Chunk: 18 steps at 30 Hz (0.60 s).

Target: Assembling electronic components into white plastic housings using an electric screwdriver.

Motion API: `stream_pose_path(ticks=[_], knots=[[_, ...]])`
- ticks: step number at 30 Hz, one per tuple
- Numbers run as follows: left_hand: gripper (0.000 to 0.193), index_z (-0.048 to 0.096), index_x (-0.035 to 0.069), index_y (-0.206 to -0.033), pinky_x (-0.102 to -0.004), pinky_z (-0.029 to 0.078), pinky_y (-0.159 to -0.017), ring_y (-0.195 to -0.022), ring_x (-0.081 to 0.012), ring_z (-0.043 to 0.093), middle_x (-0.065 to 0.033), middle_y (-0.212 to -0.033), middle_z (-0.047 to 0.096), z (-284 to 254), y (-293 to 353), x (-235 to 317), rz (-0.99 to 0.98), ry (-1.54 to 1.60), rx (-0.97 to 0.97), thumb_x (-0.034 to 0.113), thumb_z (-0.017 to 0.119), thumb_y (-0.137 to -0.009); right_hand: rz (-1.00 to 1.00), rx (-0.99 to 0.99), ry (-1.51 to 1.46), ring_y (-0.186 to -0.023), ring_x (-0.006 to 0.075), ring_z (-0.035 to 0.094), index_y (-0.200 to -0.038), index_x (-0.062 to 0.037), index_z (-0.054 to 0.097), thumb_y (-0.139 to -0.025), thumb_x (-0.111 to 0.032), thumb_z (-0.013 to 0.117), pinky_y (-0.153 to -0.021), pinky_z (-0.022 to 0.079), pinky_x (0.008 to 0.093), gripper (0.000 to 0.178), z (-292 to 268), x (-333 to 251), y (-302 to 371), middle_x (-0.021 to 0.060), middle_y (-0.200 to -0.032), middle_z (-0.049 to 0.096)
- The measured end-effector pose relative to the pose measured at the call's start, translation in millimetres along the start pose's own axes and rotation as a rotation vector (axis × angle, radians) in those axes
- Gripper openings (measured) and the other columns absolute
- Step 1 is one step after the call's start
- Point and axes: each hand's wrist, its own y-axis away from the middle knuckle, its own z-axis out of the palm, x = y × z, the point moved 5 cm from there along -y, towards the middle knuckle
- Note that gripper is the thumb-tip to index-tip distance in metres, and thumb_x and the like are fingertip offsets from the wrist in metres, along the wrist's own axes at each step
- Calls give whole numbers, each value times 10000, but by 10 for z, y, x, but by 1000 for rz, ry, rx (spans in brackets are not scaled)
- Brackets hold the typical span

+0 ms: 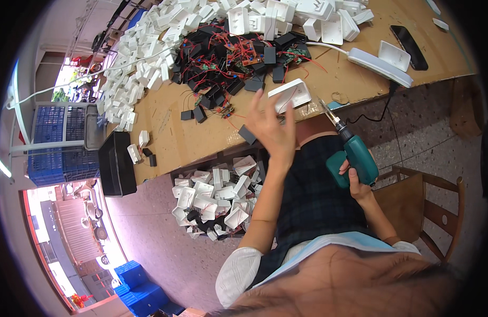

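My right hand (356, 179) is wrapped round the handle of a green pistol-shaped power tool (362, 158). Its slim metal tip points up and away, toward the table's front edge; whether it is a soldering gun or a screwdriver I cannot tell. My left hand (275, 129) hovers at that edge with fingers spread. Just beyond its fingertips lies an open white plastic case (298, 95) with a thin red wire in it; whether a finger touches the case I cannot tell. Beside the left hand, a small dark box (247, 134) lies at the edge.
Behind are a heap of black boxes and circuit boards with red wires (228, 58) and piled white cases (143, 58). A white power strip (379, 66) and a phone (409, 47) lie right. Below the table sits a container of white cases (212, 195); a wooden chair (413, 206) stands right.
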Motion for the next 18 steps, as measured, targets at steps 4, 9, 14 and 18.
stream_pose_path(ticks=[4, 9, 14, 18], knots=[[211, 734, 63, -1075, -444, 437, -971, -1133, -324, 572, -133, -1154, 620, -502, -224, -595, -80, -66, -6, 139, 771, -882, 7, -9, -50, -646, 148, 635, -1107, 75, 604, -986, -166, 622, -593, 522, 280, 270, -38, 43, 5, 114, -889, 626], [213, 739, 60, -1096, -397, 507, -801, -890, -260, 637, -118, -955, 640, -343, -342, -851, 42, 14, -551, 109, 759, -890, 48, 10, -103, -652, 148, 638, -1109, 77, 603, -987, -164, 625, -594, 523, 278, 271, -8, 2, -53, 109, -859, 638], [153, 736, 76, -1028, -400, 506, -681, -736, -283, 652, -102, -821, 649, -153, -377, -721, 25, -1, -670, 127, 762, -886, 24, 16, -123, -649, 148, 635, -1142, 89, 598, -987, -160, 630, -598, 523, 276, 295, 3, -62, -76, 101, -823, 650], [137, 728, 75, -1008, -410, 507, -694, -794, -315, 665, -116, -820, 663, -251, -291, -567, 52, -96, -504, 148, 755, -895, 27, 23, -118, -648, 141, 631, -1172, 91, 589, -989, -165, 635, -611, 521, 274, 318, -42, -51, -61, 95, -821, 654]])
